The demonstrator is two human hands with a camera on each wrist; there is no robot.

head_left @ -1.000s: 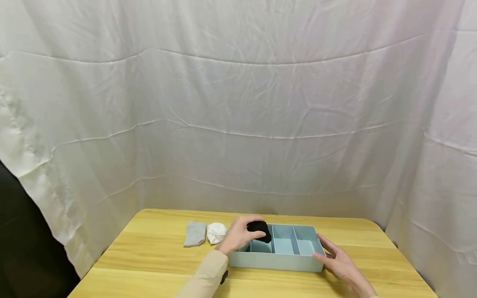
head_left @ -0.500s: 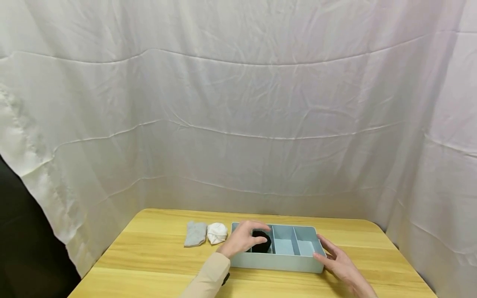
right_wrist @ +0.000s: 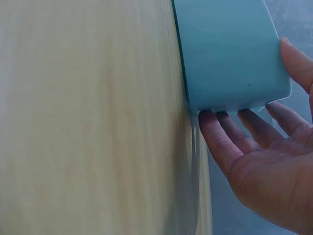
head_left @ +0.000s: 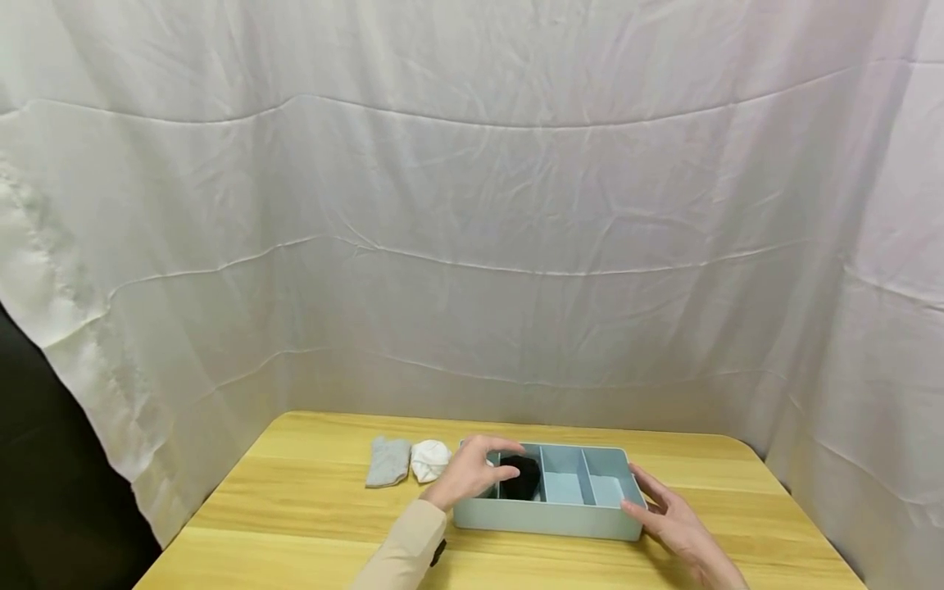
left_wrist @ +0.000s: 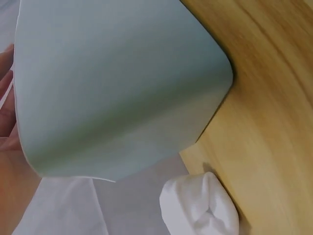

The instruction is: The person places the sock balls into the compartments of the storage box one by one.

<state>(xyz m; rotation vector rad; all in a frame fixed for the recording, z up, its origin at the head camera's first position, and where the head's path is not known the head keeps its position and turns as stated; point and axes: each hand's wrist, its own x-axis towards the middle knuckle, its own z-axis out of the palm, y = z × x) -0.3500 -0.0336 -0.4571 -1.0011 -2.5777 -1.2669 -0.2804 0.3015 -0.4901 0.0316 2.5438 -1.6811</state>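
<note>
In the head view, a balled-up black sock (head_left: 520, 478) sits in the second compartment from the left of a pale blue divided box (head_left: 546, 518). My left hand (head_left: 472, 471) is over the box's left part, thumb and fingers apart beside the sock. Its fingers show past the box wall at the left edge of the left wrist view. My right hand (head_left: 667, 520) holds the box's right end, thumb at the rim and fingers on the end wall (right_wrist: 239, 54). The leftmost compartment is mostly hidden under my left hand.
Left of the box, a rolled white sock (head_left: 429, 460) and a folded grey cloth piece (head_left: 388, 463), sock-like, lie side by side on the wooden table (head_left: 295, 500). Two right-hand compartments (head_left: 564, 483) show bare floors. Pale curtains (head_left: 516, 311) hang behind the table.
My left hand lowered the black sock into the second compartment, let go of it, then drew slightly left. My right hand stayed at the box's right end.
</note>
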